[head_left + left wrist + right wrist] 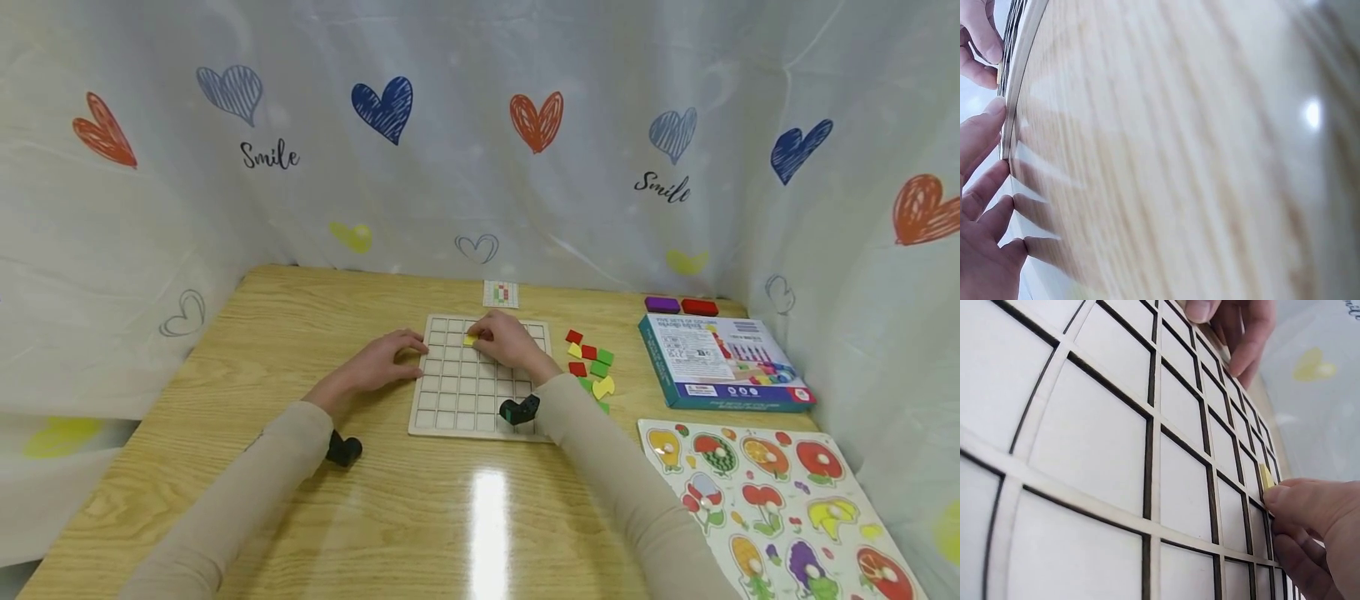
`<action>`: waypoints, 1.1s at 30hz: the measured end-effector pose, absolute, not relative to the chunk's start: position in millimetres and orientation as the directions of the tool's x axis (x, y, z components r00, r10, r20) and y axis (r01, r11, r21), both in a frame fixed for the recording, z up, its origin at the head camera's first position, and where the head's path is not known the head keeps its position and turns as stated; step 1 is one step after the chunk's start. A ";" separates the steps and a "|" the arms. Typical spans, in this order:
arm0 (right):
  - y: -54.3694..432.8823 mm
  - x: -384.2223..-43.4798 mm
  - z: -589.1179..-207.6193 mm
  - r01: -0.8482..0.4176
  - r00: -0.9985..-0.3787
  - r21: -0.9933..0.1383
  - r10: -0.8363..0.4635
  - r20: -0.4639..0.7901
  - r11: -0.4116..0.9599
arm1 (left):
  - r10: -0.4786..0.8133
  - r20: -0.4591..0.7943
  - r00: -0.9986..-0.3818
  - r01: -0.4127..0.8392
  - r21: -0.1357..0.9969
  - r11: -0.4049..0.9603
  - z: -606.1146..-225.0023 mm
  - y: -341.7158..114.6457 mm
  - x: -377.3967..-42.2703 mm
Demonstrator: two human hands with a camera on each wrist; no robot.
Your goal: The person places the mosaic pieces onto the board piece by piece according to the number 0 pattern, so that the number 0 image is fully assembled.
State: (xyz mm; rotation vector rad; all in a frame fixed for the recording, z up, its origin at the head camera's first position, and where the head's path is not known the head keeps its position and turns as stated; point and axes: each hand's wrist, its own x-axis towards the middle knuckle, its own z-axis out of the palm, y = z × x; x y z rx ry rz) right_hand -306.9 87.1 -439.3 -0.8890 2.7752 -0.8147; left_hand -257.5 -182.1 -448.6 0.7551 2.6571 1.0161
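A pale wooden grid board [456, 400] with square recesses lies on the table. My right hand [507, 339] pinches a yellow tile [469, 340] between thumb and fingers over a cell near the board's far side. In the right wrist view the same yellow tile [1265, 475] stands tilted at the grid, with the right thumb [1282, 497] against it. My left hand [386, 360] rests at the board's left edge, its fingers spread. Seen from the left wrist, the left fingertips touch the board's rim [1017, 81] and the table beside it.
Loose red, yellow and green tiles [602, 387] lie right of the board. A small pattern card [500, 294] sits behind it. Farther right are a game box [726, 362], a purple block [662, 305], a red block [699, 307] and a fruit puzzle board [738, 487].
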 end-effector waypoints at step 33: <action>211.7 -220.7 -416.7 -0.185 -0.958 -0.711 -0.285 -0.023 0.678 | 0.525 -0.005 -0.851 0.384 0.676 0.629 -447.9 -181.0 -257.3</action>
